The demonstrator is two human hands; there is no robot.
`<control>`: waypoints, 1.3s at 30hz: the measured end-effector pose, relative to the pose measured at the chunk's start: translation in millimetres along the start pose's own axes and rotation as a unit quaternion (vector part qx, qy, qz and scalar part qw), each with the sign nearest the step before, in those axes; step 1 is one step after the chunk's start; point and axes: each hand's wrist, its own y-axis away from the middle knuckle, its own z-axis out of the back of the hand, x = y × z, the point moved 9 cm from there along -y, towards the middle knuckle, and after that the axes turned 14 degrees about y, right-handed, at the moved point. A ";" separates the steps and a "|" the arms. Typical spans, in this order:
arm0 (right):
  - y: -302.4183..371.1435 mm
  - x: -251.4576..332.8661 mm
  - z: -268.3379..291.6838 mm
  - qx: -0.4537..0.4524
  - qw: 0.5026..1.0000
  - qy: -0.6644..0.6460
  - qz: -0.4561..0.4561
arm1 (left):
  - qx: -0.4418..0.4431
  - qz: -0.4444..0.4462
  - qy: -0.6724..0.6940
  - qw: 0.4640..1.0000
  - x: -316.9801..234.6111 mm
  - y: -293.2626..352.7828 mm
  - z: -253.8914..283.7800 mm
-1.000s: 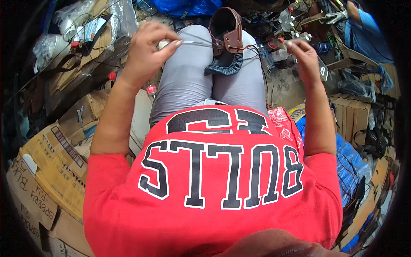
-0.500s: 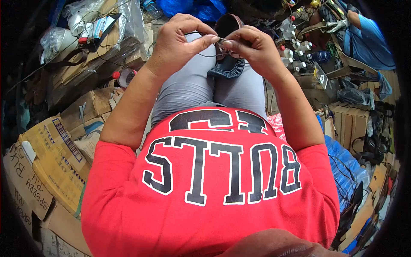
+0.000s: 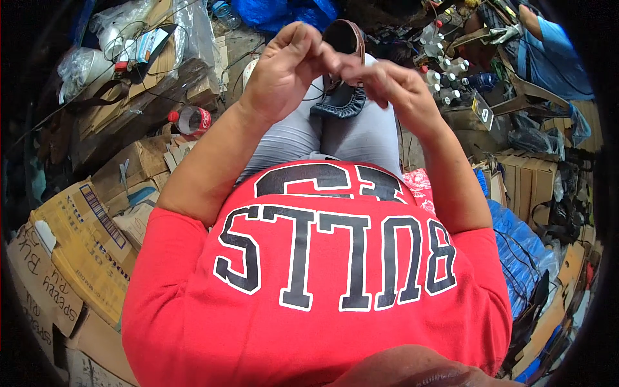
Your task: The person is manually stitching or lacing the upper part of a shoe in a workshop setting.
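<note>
My left hand (image 3: 282,76) is raised above my knees with its fingers curled into a pinch. A thin dark thread (image 3: 316,97) loops down just below it. Facing it, my right hand (image 3: 407,95) has its fingers bent together. Its fingertips are smeared by motion and meet those of my left hand, so what lies between them is hidden. Under the hands, a dark shoe upper with a brown edge (image 3: 361,48) stands between my legs, its gathered black front piece (image 3: 340,109) resting on my thighs.
Flattened cardboard boxes (image 3: 80,245) lie at the left, near a red-capped bottle (image 3: 190,120). Cardboard and plastic bags (image 3: 193,39) are stacked at the far left. Several small bottles (image 3: 445,80) stand at the far right, beside a blue cloth (image 3: 558,61). Blue plastic (image 3: 516,245) lies to my right.
Both hands have lifted and tilted, with the right hand shifting to the right. The thread that showed stretched between the fingertips is now blurred from sight there.
</note>
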 end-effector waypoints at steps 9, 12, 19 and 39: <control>141.3 -128.6 144.5 -0.148 0.866 0.429 -0.210 | -0.095 0.030 -0.801 0.590 -108.1 100.7 115.7; 246.1 -177.3 229.7 -0.195 0.760 0.511 -0.351 | -0.287 0.048 -0.865 0.408 -208.3 159.5 139.4; 183.9 -204.2 135.6 0.069 0.860 0.389 -0.323 | -0.261 0.125 -0.789 0.543 -128.4 124.3 151.3; 9.7 -88.9 53.5 -0.098 0.960 0.259 -0.034 | 0.067 0.170 -0.554 0.813 70.9 -35.4 63.3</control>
